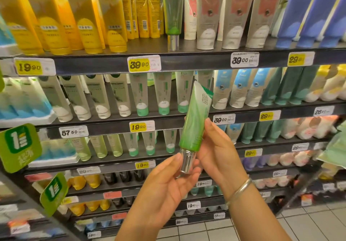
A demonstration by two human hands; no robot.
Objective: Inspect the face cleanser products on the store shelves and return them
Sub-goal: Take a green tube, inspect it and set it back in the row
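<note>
Bright, even store light is falling from overhead, toward twelve o'clock, washing the yellow tubes (pixel 56 16) pale at their tops. Glare is glinting on the silver cap (pixel 186 161) at centre. Wide-angle distortion is bowing the shelves (pixel 187 61) outward, and blur is smearing everything toward nine, three and six o'clock.

I see a glossy green plastic tube (pixel 194 121) with a mirror-bright silver cap (pixel 186 161); at five o'clock, a smooth metal bangle (pixel 239 190).
</note>
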